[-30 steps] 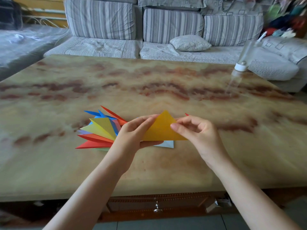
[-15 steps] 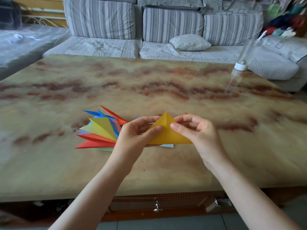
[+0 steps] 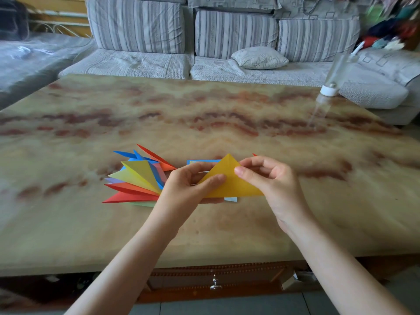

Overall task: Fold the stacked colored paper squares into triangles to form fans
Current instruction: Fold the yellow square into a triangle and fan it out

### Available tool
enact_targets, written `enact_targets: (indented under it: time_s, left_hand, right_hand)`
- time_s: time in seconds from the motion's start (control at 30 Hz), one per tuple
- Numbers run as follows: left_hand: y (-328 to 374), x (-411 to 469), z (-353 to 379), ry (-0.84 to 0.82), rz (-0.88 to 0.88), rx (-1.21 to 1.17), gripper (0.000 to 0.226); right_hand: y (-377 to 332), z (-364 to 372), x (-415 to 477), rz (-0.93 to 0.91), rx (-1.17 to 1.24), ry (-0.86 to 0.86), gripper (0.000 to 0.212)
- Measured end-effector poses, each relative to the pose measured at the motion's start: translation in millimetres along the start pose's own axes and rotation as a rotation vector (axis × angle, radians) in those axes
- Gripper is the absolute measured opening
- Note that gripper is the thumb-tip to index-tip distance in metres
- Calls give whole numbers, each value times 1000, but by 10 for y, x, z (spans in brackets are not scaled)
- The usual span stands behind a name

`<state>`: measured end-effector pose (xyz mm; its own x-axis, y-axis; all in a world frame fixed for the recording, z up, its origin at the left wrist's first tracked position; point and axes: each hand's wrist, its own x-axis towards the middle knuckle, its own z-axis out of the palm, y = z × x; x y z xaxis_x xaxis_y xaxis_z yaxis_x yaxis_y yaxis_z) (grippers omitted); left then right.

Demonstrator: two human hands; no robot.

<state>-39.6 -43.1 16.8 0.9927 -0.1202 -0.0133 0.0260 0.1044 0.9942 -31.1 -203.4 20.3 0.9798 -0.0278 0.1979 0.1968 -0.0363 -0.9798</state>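
Where the hands meet: I see the left hand [image 3: 186,185] and right hand [image 3: 272,185] each pinching the orange-yellow triangle [image 3: 229,178], thumbs on its near face, over the stack.
Paper: thin, matte, crisp-edged, apex up.
Fan [image 3: 138,178]: sharp folded triangles in red, blue, yellow, lilac and green, splayed flat on the table just left of the left hand.
Stack [image 3: 204,161]: light blue squares under the hands, mostly covered; I cannot count them.
Table [image 3: 204,110]: glossy marbled top, tan with rust veins.
Far edge: clear bottle [image 3: 334,76] with a white cap, blurred, at right; striped sofa [image 3: 136,26] and pale cushion [image 3: 259,57] beyond.
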Motion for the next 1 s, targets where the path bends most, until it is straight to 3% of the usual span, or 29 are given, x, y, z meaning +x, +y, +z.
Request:
enact_targets:
  time_s: [0.23,0.57,0.7,0.9,1.0]
  left_hand:
    - [19,-54,21,-55,-41,210,22]
    - [3,-49,17,-1,-60,271,12]
    - [40,-43,6,71,-42,196,11]
    - [72,-64,21,144,10,166,9]
    - [68,-68,35,167,23,160,8]
  right_hand:
    - [8,-13,11,6,-24,12,12]
    - [-17,-23,15,45,-34,-17,5]
    - [-61,-66,15,197,-1,-145,35]
    - [-47,-40,-32,242,3,-246,5]
    - [-11,-9,-41,239,29,-220,10]
